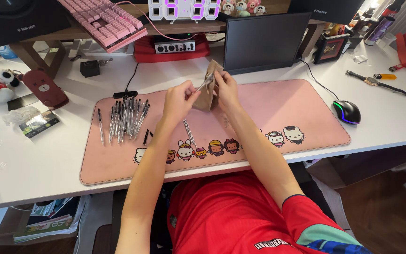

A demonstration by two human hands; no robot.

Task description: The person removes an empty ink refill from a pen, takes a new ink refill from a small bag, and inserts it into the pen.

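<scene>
1. Holding a small brown pouch (pixel 208 94) above the pink mat (pixel 278 106), the right hand (pixel 225 89) grips its upper edge with fingers closed.
2. At the pouch's mouth, the left hand (pixel 179 99) pinches a clear pen (pixel 204 83).
3. More clear pens (pixel 189 132) lie on the mat below the hands.
4. A row of pens (pixel 125 120) lies to the left; a mouse (pixel 347 111) rests on the white surface (pixel 34 155) at right.
</scene>
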